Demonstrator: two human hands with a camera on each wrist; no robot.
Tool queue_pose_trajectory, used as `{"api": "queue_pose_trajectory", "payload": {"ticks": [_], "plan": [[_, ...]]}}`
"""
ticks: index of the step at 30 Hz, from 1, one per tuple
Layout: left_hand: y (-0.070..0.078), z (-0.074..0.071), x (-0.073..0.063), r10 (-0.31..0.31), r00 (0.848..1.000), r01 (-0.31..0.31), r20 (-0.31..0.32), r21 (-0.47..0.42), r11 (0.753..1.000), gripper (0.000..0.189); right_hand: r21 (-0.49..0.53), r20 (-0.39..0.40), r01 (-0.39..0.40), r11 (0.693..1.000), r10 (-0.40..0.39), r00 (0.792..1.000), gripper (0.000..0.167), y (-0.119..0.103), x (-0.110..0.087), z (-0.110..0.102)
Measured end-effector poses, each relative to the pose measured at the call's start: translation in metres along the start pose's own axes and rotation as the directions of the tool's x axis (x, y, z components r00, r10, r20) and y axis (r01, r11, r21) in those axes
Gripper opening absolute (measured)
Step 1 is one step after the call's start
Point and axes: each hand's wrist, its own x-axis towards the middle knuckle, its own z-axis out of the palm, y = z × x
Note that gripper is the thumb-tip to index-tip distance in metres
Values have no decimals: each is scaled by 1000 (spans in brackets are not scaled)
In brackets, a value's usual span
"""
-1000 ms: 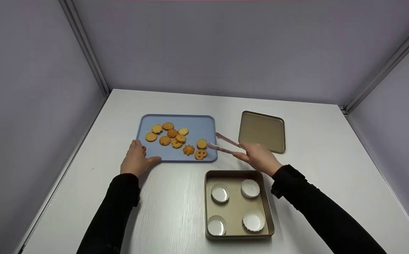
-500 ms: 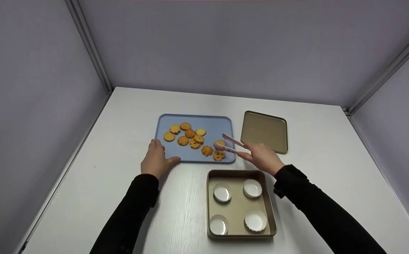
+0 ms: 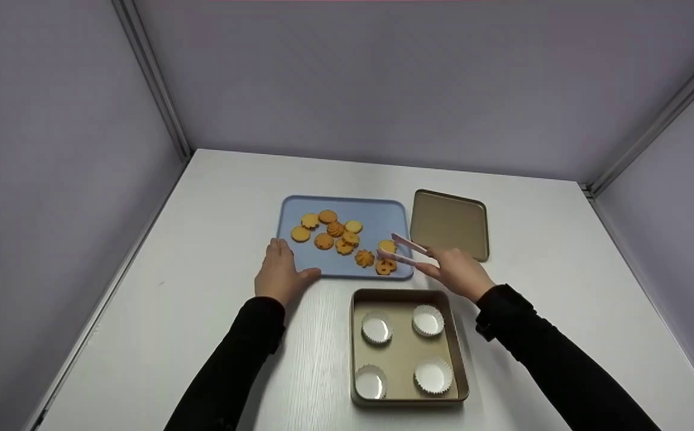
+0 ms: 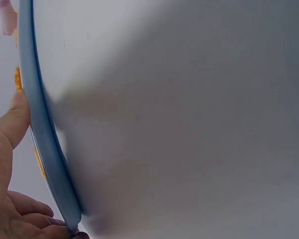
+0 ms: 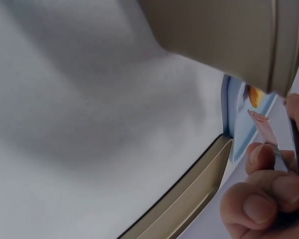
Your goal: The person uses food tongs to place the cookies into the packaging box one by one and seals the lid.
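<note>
My left hand [image 3: 281,275] holds the near left corner of a blue tray [image 3: 379,212], fingers at its left side and thumb along its front edge. Several cookies lie on the tray, most of them grouped at its middle and left. In my right hand [image 3: 457,272] are pink tongs [image 3: 399,258], their arms spread apart. The tong tips reach over the tray's right side, about a round yellow cookie [image 3: 387,245]; contact cannot be made out. A pretzel-shaped cookie [image 3: 385,267] lies just in front of it. In the left wrist view, my thumb [image 4: 17,117] presses the tray's rim.
A gold-brown square tin [image 3: 402,353] containing several white paper cups [image 3: 428,321] stands in front of the tray. Its matching lid [image 3: 449,224] lies behind my right hand, close to the tray's right edge. Grey panels [image 3: 347,84] enclose the white table.
The tray slid right with my left hand on it, bringing its right side beneath the tongs. My right hand shifted slightly right and nearer. The tin and lid stayed put.
</note>
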Motion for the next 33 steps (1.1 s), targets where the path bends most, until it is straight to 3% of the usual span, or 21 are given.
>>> {"api": "queue_pose_trajectory", "payload": {"ticks": [10,18,33], "plan": [[3,5,-2,20,1000,-20,3,-23,1000,109,-45,-26,24,999,-25,999,38,6,-3,3],[1,8,0,12,1000,-12,7,-39,999,109,-63,-53,65,996,-68,996,29,7,-1,1],[-2,6,-1,24,1000,-24,-5,-24,999,109,-78,-111,88,993,-96,989,31,11,-6,1]]}}
